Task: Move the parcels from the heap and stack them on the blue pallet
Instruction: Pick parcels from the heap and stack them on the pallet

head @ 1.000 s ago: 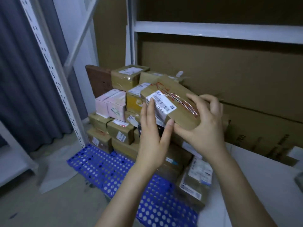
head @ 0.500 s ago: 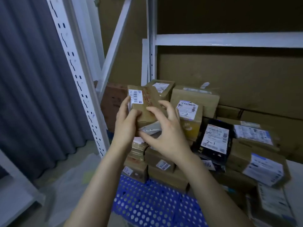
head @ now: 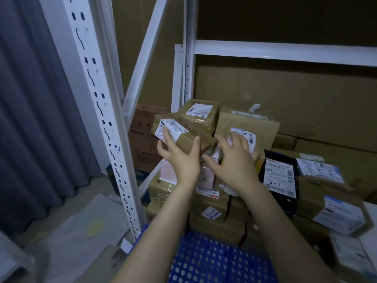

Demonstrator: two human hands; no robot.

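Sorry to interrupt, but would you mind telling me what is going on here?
A person is stacking parcels on the blue pallet. Their left hand steadies a taped brown parcel on top of the stack, fingers on its label. The right hand is open, fingers spread, over a neighbouring labelled parcel.

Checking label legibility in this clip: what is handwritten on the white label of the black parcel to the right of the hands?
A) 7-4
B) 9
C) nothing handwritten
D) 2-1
D: the white label on the black parcel shows a handwritten 2-1 in its lower part.
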